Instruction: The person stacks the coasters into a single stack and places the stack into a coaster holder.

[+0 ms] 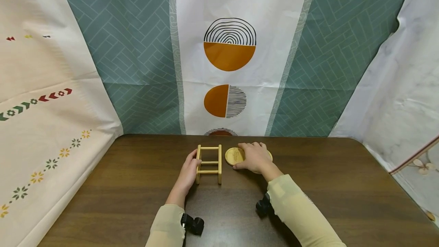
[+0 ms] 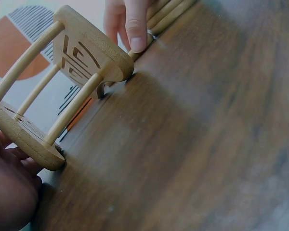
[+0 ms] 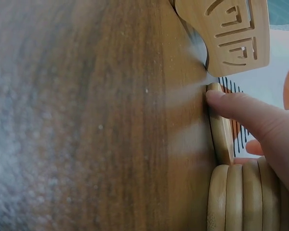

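A small wooden coaster rack (image 1: pixel 220 163), two carved side panels joined by rods, stands on the table. My left hand (image 1: pixel 188 172) grips its left panel (image 2: pixel 26 137), with the thumb toward the rods. To the right of the rack lies a round wooden coaster (image 1: pixel 234 156) with faint markings on top. My right hand (image 1: pixel 255 158) pinches this coaster by its rim, the thumb (image 3: pixel 224 102) on the near edge. Beneath that palm is a stack of several similar coasters (image 3: pixel 235 202), mostly hidden from above.
The brown wooden table (image 1: pixel 120 190) ends at a patterned cloth backdrop (image 1: pixel 147 68) just behind the rack and coasters. Light cloths hang on the left (image 1: pixel 44 125) and the right (image 1: pixel 404 106). Dark wrist cameras (image 1: pixel 193 225) sit on both sleeves.
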`<state>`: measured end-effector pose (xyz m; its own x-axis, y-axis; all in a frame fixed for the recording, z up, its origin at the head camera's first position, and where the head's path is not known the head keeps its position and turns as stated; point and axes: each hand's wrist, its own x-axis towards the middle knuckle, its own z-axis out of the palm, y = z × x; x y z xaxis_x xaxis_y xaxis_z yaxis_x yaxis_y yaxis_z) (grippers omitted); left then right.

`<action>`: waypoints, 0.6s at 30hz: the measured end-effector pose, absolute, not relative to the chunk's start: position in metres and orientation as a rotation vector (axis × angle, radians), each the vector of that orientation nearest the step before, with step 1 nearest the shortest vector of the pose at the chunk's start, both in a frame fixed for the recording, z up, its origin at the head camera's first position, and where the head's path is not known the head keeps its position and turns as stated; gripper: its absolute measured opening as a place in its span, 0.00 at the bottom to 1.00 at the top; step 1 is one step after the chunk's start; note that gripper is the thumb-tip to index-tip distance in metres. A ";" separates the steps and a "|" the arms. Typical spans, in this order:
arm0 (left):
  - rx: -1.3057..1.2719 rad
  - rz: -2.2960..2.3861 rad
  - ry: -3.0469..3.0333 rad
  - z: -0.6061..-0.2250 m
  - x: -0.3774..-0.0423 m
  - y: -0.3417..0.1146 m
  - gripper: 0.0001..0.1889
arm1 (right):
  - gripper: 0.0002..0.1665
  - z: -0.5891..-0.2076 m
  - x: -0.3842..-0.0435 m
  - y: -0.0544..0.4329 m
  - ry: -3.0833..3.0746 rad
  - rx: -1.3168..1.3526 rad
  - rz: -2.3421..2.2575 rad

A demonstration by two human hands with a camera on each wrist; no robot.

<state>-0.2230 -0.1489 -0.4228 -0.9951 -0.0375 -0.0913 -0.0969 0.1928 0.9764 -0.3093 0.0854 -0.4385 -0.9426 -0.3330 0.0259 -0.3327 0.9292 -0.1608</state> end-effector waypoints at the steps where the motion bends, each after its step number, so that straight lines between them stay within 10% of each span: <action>1: -0.134 1.961 2.391 -0.420 -0.221 -0.148 0.29 | 0.53 -0.438 -0.309 0.085 3.081 -0.532 -0.264; 18: -0.142 1.973 2.405 -0.462 -0.246 -0.155 0.30 | 0.54 -0.436 -0.309 0.085 3.052 -0.509 -0.301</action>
